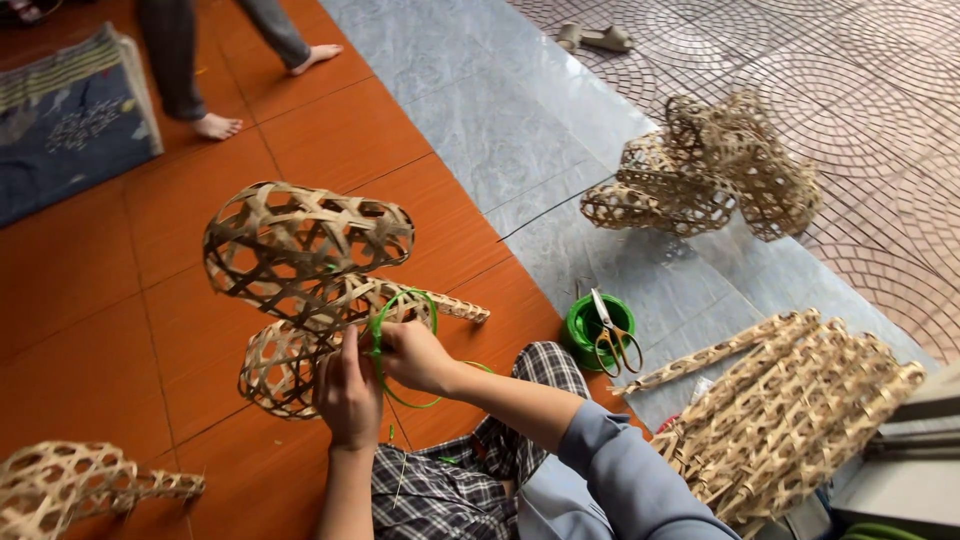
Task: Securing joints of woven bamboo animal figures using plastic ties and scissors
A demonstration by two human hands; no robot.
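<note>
A woven bamboo piece (pixel 305 270) with open lattice loops stands upright in front of me on the orange tiles. My left hand (pixel 348 395) grips its lower loop. My right hand (pixel 415 355) pinches a green plastic strap (pixel 395 305) that curls around the piece's middle, where a narrow woven handle (pixel 455 308) sticks out to the right. My lap in checked fabric lies just below both hands.
A green strap roll with scissors (pixel 605 335) on it sits to the right. A stack of flat woven bamboo strips (pixel 790 410) lies at the right. Finished woven pieces (pixel 705 170) rest farther back, one more (pixel 70 485) at lower left. A person's bare feet (pixel 215 125) stand at the top left by a folded blue cloth (pixel 70 120).
</note>
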